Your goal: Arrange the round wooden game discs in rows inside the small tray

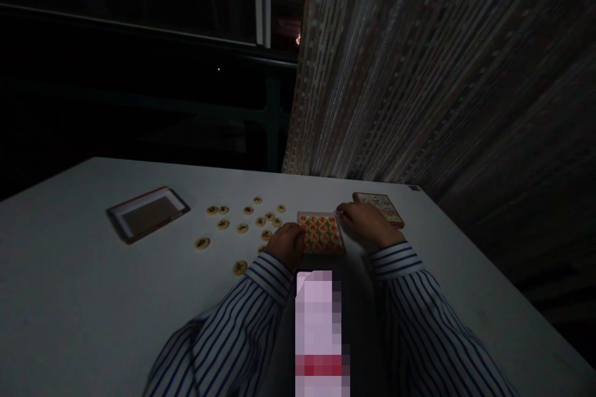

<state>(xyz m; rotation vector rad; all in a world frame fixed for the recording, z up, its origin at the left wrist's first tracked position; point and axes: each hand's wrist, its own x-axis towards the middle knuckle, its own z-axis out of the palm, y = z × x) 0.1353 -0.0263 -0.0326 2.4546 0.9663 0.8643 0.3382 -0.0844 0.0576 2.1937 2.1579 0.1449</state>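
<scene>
A small clear plastic box [343, 244] lies on the table in front of me, filled with rows of round xiangqi pieces [321, 229] marked in red. My left hand [287, 243] is closed, its curled fingers gripping the left side of the box. At the far right corner, my right hand [365, 220] pinches the box's edge between thumb and fingers. Left of the box, several loose xiangqi pieces [243, 228] with dark characters are scattered. One dark-marked piece [239, 267] lies close to my left sleeve.
An open, shallow cardboard box part [148, 214] sits at the left on the white table [116, 304]. Beyond my right hand is a printed box lid [384, 208]. A lit, partly blurred phone screen [319, 322] is nearest me. A curtain [372, 62] hangs behind the table.
</scene>
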